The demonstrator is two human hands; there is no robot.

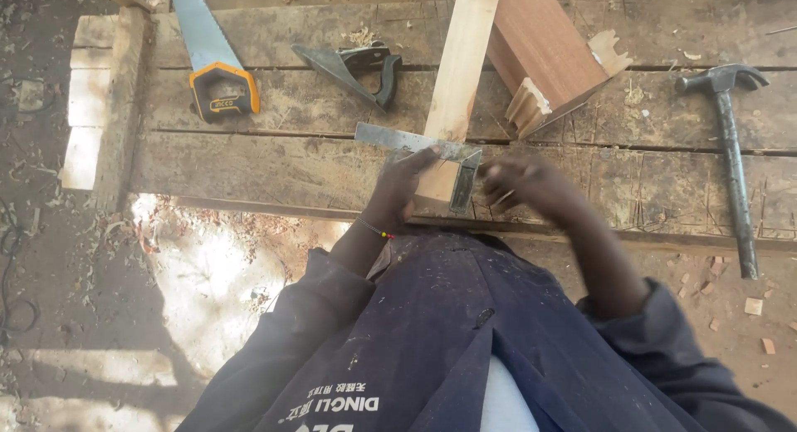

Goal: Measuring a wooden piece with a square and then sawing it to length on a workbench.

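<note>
- The table (274,170) is rough, weathered grey wood, scratched and dusty.
- The pale strip of wood (459,63) looks smooth, freshly planed and matt.
- The try square (415,141) has a dull grey metal blade with a slight sheen.
- The reddish block (544,46) is smooth wood with a raw, moulded end.
- The hammer (732,150) is dark, worn metal.
- The saw (207,54) has a matt steel blade and an orange-and-black plastic handle.
- The plane (353,71) is dark metal.
</note>
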